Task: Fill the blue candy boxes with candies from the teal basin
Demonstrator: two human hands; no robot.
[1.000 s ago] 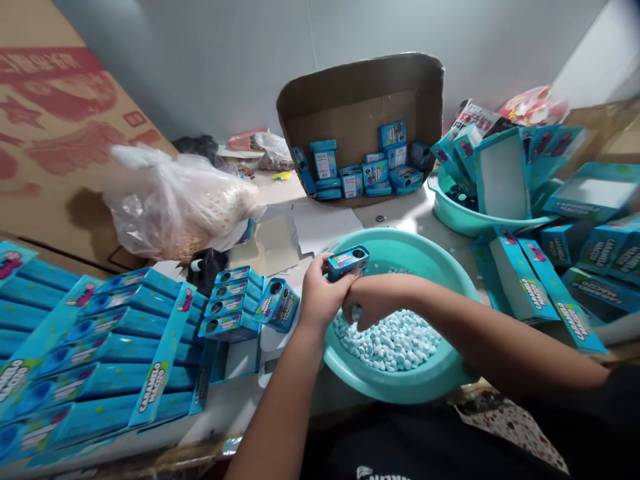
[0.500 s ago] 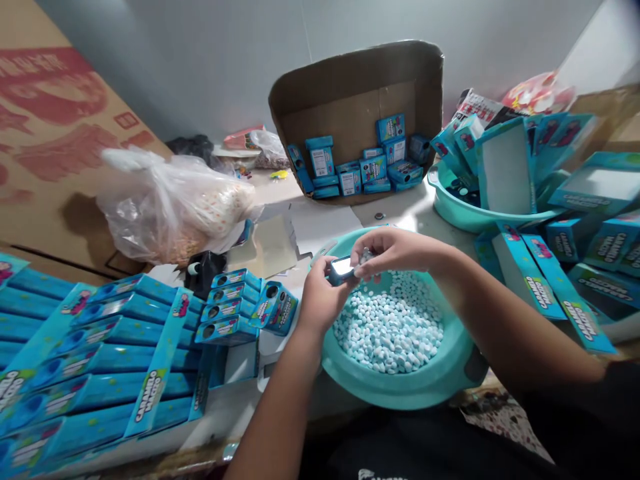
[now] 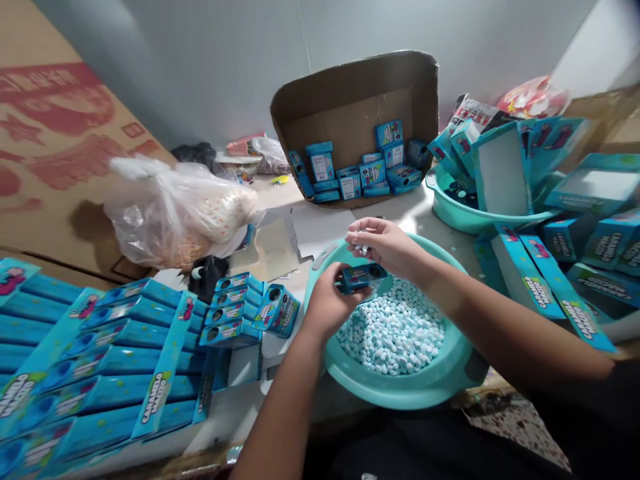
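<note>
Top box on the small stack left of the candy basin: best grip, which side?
Likely from above, pinching the long side faces of the top box. It lies flat, uppermost in the stack; a display carton crowds its left and a tilted box its right, so the top is open.

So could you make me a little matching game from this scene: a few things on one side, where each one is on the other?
Things:
1. small blue box
2. pale blue candies
3. plastic bag
4. cardboard carton

Places:
a. at the back by the wall
b. in the left hand
c. in the teal basin
d. left of the basin, on the table

Pairs: 1-b, 2-c, 3-d, 4-a
</note>
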